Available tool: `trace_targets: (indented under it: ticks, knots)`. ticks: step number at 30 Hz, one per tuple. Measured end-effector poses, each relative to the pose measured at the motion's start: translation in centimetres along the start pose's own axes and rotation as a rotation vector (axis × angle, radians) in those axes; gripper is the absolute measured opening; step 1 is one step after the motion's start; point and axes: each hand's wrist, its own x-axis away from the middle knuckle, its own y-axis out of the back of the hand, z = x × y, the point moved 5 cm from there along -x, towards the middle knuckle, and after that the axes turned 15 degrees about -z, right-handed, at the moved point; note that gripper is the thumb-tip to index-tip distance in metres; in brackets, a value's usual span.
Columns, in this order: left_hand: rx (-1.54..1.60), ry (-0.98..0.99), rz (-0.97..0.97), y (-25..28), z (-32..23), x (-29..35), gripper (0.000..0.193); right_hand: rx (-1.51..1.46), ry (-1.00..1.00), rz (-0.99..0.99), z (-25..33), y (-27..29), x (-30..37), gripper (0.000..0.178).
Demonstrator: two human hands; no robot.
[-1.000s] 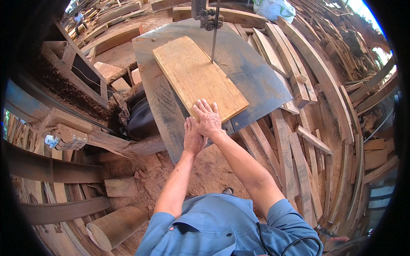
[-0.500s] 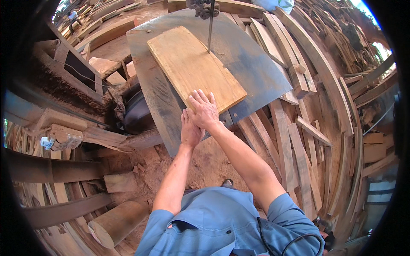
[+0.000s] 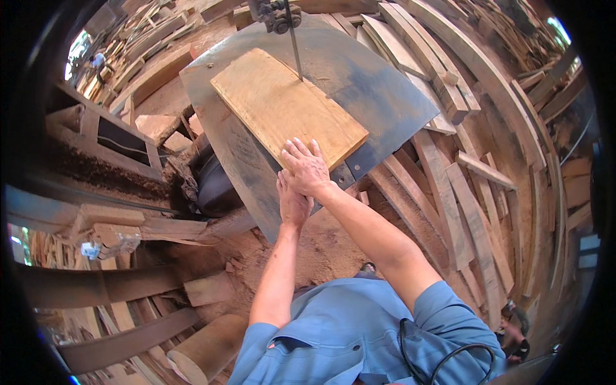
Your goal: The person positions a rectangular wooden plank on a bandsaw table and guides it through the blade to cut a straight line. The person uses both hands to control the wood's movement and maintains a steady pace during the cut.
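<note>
A thick, flat wooden board (image 3: 289,102) lies on the metal saw table (image 3: 378,109). The thin upright bandsaw blade (image 3: 296,54) meets the board's right long edge, toward its far end. My right hand (image 3: 307,170) rests on the board's near end, fingers stretched forward over the top face. Just below and left of it, my left hand (image 3: 295,204) reaches to the near end of the board with its fingers extended. Part of the left hand is covered by the right one. Both hands are some way from the blade.
A dark blade guide (image 3: 277,18) hangs above the table. Long planks (image 3: 443,192) lie stacked along the right side. Left of the table stand a dark rounded machine part (image 3: 221,186) and rusty beams (image 3: 109,285). A round log (image 3: 208,346) lies at lower left. Sawdust covers the ground (image 3: 321,250).
The whole view has shifted and tilted slightly. Both hands keep their place at the board's near end, and no clear movement of the board against the blade shows.
</note>
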Motion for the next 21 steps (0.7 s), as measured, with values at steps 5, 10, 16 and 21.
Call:
trace_targets:
  ticks: [5, 10, 16, 21]
  knots:
    - [0.041, -0.035, 0.0, 0.0, -0.1, -0.2, 0.077, -0.031, -0.011, 0.002, 0.0, 0.2, -0.1, 0.056]
    - [-0.029, -0.039, 0.022, -0.9, 0.6, 0.2, 0.08, -0.045, -0.025, -0.001, 0.3, 0.5, 0.0, 0.055]
    - [-0.1, -0.108, 0.039, -1.1, 0.6, 0.3, 0.081, -0.049, -0.032, -0.014, 0.0, 0.3, 0.0, 0.052]
    - [-0.061, -0.092, 0.028, -1.0, 0.7, 0.2, 0.081, -0.045, -0.021, -0.03, 0.0, 0.2, 0.1, 0.052]
